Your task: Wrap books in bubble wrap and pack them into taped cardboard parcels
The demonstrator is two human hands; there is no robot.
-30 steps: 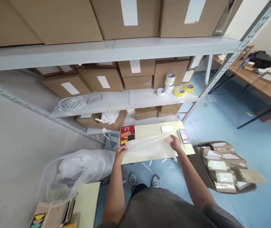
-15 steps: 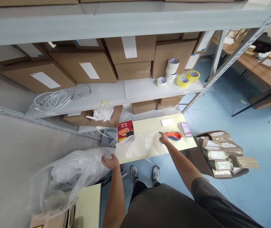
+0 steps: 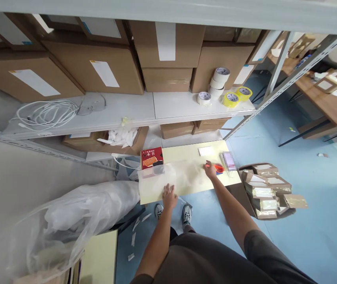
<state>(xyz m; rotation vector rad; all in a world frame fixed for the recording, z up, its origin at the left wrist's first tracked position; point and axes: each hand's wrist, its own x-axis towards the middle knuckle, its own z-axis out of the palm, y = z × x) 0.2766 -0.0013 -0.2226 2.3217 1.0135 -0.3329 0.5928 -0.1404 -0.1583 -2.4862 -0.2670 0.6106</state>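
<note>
A translucent plastic sheet lies spread over the pale yellow tabletop, its left part overlapping the lower edge of a red book. My left hand rests on the sheet near the table's front edge, fingers spread. My right hand is closed on an orange-red and blue tape dispenser; red shows on both sides of the fingers. Just right of the dispenser lies a phone-like item, blurred out. A white card sits farther back on the table.
Shelving with cardboard boxes and tape rolls rises behind the table. At right, an open carton of small parcels stands on the floor. A big plastic bag bulges at left, near a coiled white cable on the shelf.
My left hand has moved right, from beyond the sheet's left edge onto the sheet. My right hand has shifted slightly right, onto the tape dispenser. The sheet now lies flatter, partly over the book.
</note>
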